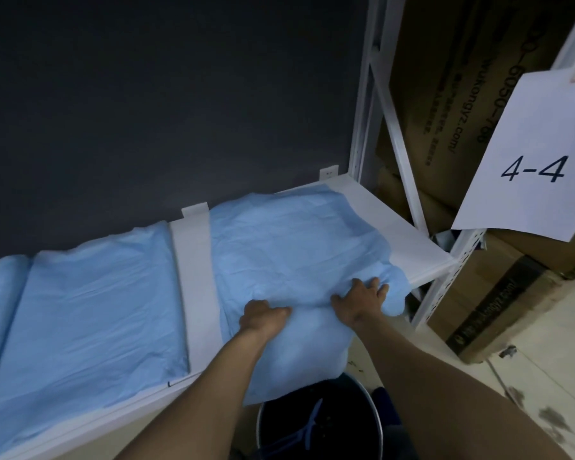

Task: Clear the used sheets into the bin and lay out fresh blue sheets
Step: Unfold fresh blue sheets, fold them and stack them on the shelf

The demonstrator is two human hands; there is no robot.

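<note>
Carefully: left hand [263, 318] bunching the blue sheet [296, 234], right hand [362, 295] spread flat on it, I should gather it straight above the bin [375, 410].

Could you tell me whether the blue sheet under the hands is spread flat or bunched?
Bunched up: the blue sheet crumples under the left hand and right hand, hanging off the shelf over the bin.

Dark grey wall [180, 111] closes back of white shelf board [412, 247]; white metal upright [362, 127] & brown cardboard boxes [445, 94] block rt; black round bin [346, 400] under front edge.
</note>
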